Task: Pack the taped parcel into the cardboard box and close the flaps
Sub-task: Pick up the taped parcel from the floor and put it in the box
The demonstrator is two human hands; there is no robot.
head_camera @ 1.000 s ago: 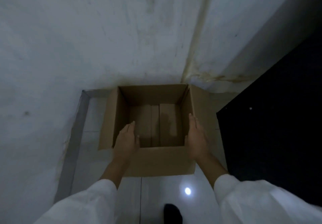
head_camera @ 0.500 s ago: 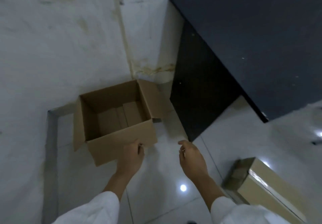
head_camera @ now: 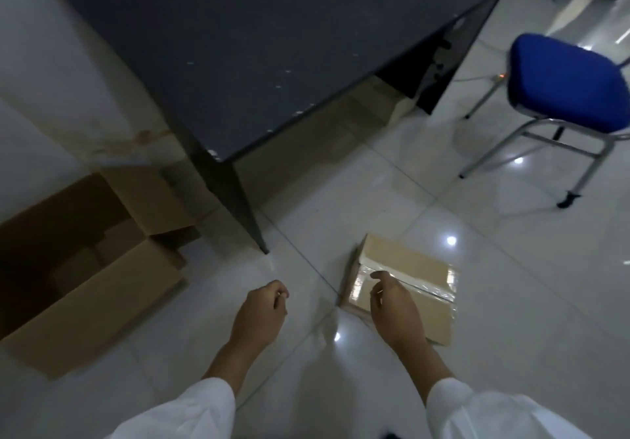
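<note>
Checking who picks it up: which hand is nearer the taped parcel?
Right. The right hand hangs over the taped parcel, fingers curled at its near edge; the left hand is off to its left, above bare floor.

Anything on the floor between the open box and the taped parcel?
Head view: bare tile between cardboard box and taped parcel, except the dark table's leg at the far side; the left hand hangs over that stretch.

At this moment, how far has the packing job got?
Done: the brown cardboard box stands open on the floor, apparently empty. In hand: both hands are empty; the right hand reaches over the flat taped cardboard parcel, the left hand beside it. Left: lifting the parcel, putting it in, closing the flaps.
</note>
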